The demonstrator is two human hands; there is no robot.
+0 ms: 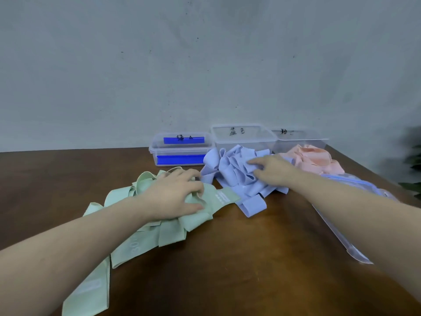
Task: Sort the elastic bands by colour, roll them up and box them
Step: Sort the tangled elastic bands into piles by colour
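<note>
Lay in three heaps across the middle of the frame: green elastic bands at lower left, blue elastic bands at centre, pink elastic bands to the right. Left hand pressed on the green heap, its grip curled round a fold of band. Right hand rested on the blue heap, fingers bent into the cloth, grip seemingly pinching a band. Stood behind, against the wall: three clear boxes, each marked in black. Lay at right on the brown counter: a clear zip bag.
</note>
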